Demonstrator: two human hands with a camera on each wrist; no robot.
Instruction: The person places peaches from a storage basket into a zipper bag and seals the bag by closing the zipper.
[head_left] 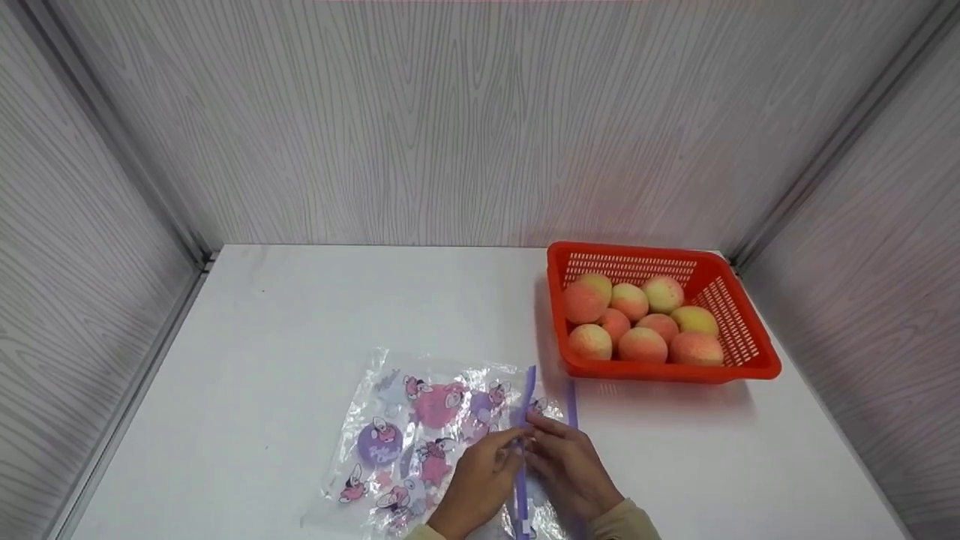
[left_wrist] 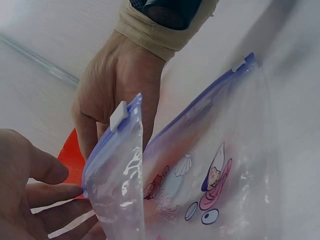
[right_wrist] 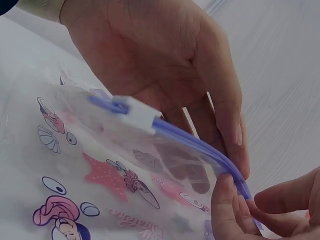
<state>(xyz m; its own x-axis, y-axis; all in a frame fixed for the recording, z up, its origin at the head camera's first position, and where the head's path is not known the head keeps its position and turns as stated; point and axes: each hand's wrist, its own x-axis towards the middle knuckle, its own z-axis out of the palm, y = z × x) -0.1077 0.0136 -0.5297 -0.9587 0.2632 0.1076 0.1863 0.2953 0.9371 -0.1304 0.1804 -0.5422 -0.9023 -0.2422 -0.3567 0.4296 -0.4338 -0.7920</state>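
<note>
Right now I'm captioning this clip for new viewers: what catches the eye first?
The red basket of peaches at the table's back right. Then the clear cartoon-printed zip bag lying at the front, where the left hand and right hand pinch its purple zipper strip.

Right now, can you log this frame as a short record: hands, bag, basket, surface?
left hand: left hand holds the near side of the bag's purple zip edge
right hand: right hand pinches the same zip edge from the other side
bag: clear zip bag with cartoon prints, lying on the table; white slider on the purple track
bag mouth: the two zip strips are parted
basket: red basket behind and to the right of the bag, apart from it
contents: peaches, nine visible
surface: white table
</note>
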